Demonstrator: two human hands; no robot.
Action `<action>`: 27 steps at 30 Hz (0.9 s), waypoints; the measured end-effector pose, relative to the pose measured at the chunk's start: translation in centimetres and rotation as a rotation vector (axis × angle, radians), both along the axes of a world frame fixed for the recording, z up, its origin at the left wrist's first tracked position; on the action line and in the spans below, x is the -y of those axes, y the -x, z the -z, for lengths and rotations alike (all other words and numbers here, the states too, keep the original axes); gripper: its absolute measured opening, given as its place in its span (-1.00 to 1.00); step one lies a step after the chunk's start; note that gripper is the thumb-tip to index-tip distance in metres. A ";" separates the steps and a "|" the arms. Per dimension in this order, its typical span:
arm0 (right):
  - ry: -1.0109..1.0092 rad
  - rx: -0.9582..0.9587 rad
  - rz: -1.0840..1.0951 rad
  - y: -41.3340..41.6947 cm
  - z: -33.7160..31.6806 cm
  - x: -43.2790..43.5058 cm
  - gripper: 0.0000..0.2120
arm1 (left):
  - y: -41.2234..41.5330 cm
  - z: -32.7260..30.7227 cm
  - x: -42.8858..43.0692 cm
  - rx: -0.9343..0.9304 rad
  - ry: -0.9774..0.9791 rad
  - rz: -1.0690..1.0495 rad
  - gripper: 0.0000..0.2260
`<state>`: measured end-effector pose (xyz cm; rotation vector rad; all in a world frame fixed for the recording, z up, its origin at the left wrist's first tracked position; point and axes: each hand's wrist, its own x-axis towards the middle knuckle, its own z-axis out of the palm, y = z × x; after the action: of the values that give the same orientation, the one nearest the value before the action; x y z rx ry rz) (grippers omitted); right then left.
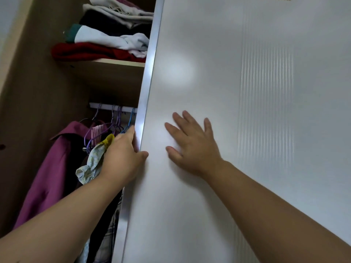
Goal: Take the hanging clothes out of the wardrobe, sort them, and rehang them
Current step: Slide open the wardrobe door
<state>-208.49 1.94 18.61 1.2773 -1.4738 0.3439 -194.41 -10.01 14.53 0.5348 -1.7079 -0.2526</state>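
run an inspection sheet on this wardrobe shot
surface: shelf holds folded clothes.
job's things: purple shirt and darker clothes hang on hangers from the rail; floral cloth hangs by the left hand.
clutter: nothing seen.
grippers: left hand grips the door edge; right hand lies flat on the door face.
cables: nothing seen.
surroundings: wooden side wall at left.

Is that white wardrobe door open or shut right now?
Partly open: the door covers the right side, while hanging clothes and the rail show through the gap on the left.
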 end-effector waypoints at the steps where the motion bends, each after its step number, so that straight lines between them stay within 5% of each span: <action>1: 0.016 0.001 0.018 -0.4 0.0 0.8 -0.40 | 0.1 0.1 0.1 0.003 -0.001 0.079 -0.47; 5: 0.181 0.091 0.069 -1.1 0.0 2.6 -0.39 | 0.9 0.9 -0.4 0.022 -0.111 0.431 -0.26; 16: 0.289 0.208 0.172 2.2 0.8 -0.9 -0.19 | 6.5 2.0 -4.1 0.038 -0.040 0.541 -0.45; 27: 0.284 0.215 0.263 5.6 1.0 -5.0 -0.19 | 10.7 2.3 -7.8 0.043 -0.023 0.654 -0.36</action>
<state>-214.04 6.95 17.63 0.8291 -1.6835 0.5064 -205.06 -2.25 12.22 -0.0220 -1.8827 -0.7300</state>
